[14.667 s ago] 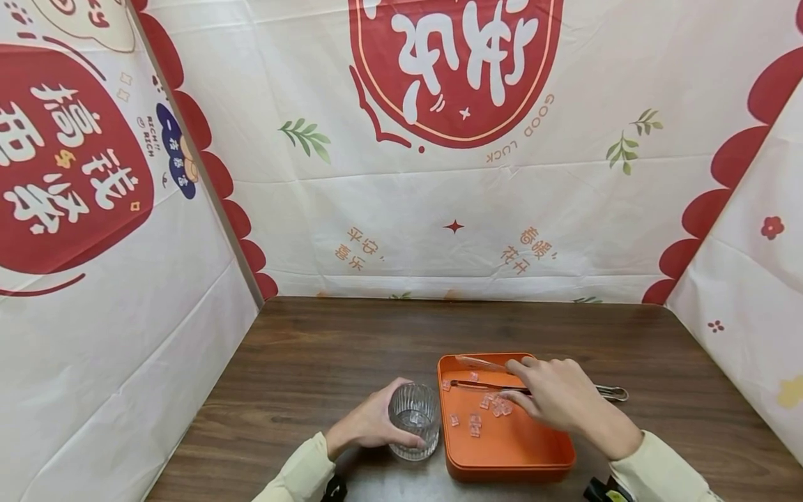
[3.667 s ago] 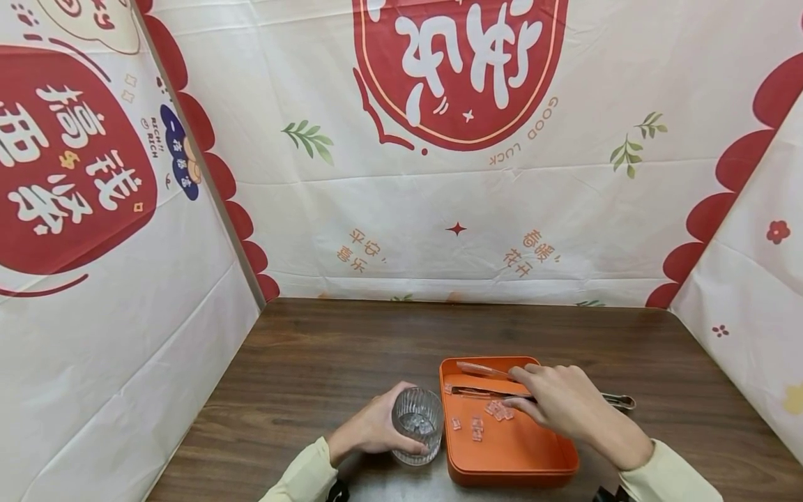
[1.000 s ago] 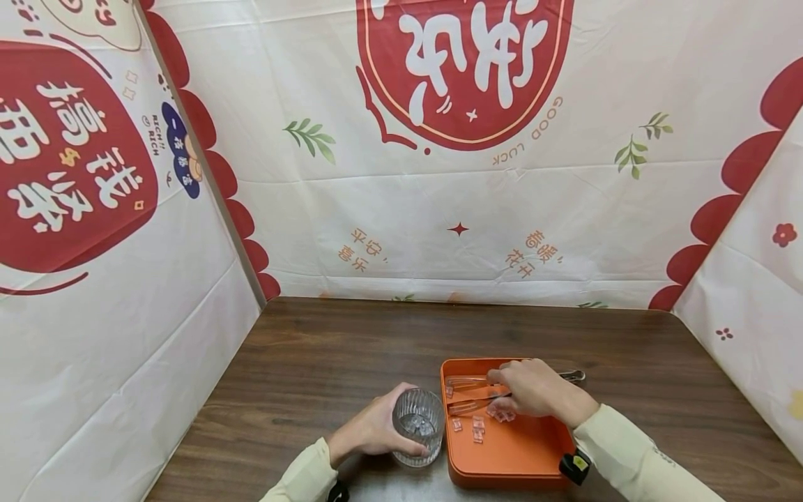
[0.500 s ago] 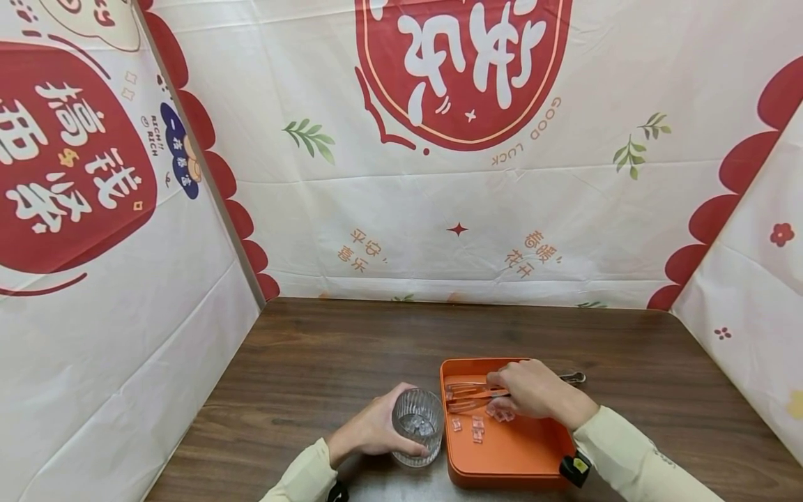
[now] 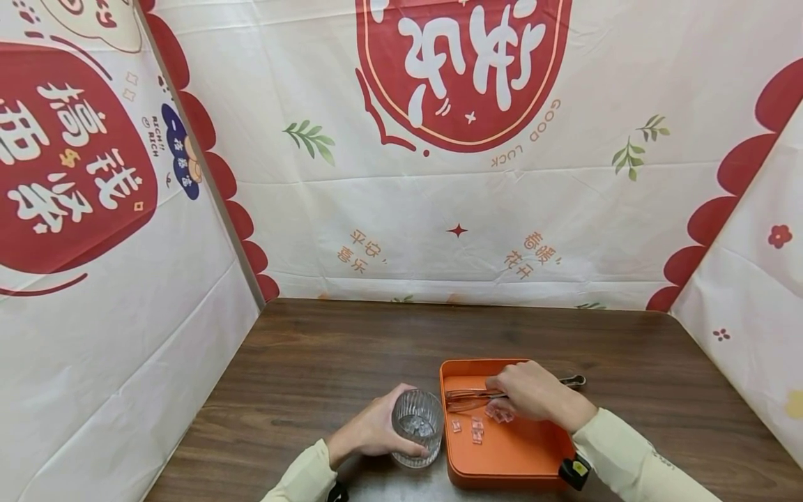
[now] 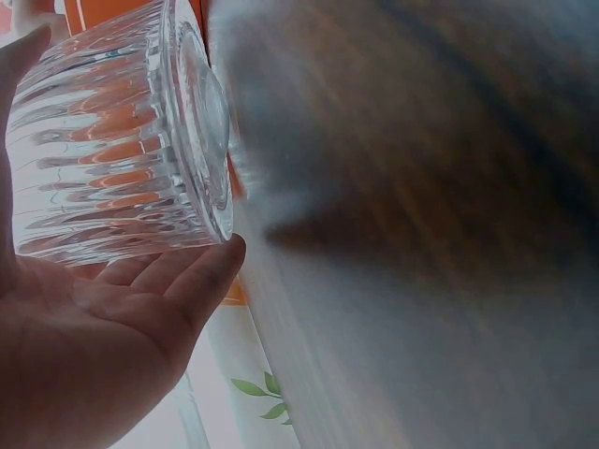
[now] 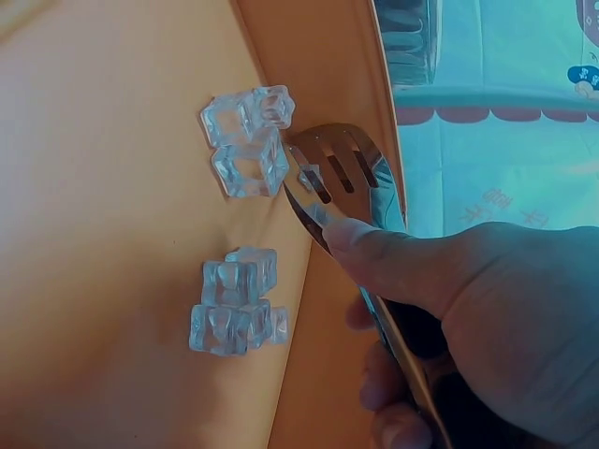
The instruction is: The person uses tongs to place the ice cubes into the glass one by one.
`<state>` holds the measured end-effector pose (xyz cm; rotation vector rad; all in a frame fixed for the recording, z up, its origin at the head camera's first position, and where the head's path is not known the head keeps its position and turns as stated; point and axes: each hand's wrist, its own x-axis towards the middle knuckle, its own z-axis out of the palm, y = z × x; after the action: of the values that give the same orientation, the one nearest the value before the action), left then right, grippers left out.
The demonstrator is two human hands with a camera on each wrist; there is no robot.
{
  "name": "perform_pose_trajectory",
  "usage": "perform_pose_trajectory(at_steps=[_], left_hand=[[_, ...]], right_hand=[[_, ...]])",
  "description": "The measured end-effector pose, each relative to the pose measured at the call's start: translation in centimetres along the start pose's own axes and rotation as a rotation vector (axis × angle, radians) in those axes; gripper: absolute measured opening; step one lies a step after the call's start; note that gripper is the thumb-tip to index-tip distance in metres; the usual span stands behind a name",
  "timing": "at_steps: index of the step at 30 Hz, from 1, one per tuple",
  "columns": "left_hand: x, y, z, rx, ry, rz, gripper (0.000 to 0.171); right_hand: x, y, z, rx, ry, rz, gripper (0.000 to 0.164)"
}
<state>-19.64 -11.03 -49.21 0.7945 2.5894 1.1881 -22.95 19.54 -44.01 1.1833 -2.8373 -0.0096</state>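
We find the left hand (image 5: 376, 429) gripping a glass (image 5: 417, 417) beside an orange tray (image 5: 502, 460). The right hand (image 5: 533, 392) grasps metal tongs (image 7: 354, 198) near its clear cubes (image 5: 477, 429).

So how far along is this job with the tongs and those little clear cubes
Done: some clear cubes appear to be in the glass, which the left hand holds.
In hand: the right hand holds the tongs in the orange tray; I can't tell whether they grip a cube.
Left: probably the loose cubes lying in the tray.
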Motion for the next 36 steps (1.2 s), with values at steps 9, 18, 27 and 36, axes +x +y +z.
perform_pose_trajectory(at_steps=[9,18,27,36], left_hand=[[0.0,0.0,0.0,-0.006,-0.004,-0.001,0.085],[-0.2,0.1,0.1,-0.004,-0.006,0.000,0.086],[-0.2,0.0,0.1,-0.004,0.004,-0.001,0.083],[-0.1,0.0,0.1,-0.015,0.004,0.007,0.085]], right_hand=[[-0.1,-0.1,-0.1,0.010,0.009,-0.010,0.029],[-0.3,-0.2,-0.2,0.039,-0.005,-0.006,0.029],[-0.6,0.2,-0.5,0.011,0.047,-0.022,0.027],[-1.1,0.4,-1.1,0.009,0.066,-0.010,0.028]])
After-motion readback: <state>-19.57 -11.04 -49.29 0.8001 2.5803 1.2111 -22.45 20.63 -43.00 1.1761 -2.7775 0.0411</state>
